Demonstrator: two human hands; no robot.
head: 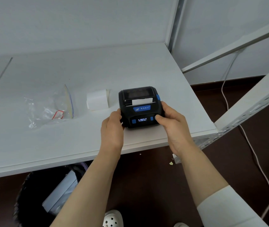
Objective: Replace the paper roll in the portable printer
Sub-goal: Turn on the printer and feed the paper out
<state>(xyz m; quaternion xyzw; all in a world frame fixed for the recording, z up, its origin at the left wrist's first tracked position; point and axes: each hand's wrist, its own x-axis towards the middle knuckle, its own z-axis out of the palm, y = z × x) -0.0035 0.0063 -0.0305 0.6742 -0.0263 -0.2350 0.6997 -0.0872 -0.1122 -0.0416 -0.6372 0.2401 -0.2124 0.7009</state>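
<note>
A small black portable printer (140, 102) with blue buttons and a lit display sits on the white shelf board (81, 141) near its right front corner. Its lid is down and a strip of white paper (142, 101) sticks out of the slot. My left hand (112, 128) grips the printer's left side. My right hand (171, 123) holds the right side, its thumb on a blue button at the front. A white paper roll (97, 100) lies on the board just left of the printer.
A crumpled clear plastic bag (48, 108) with a red-and-white label lies further left. White metal shelf uprights (251, 102) rise at the right, with a pale cable (251, 153) trailing over the dark floor. A black bin (48, 197) stands under the board.
</note>
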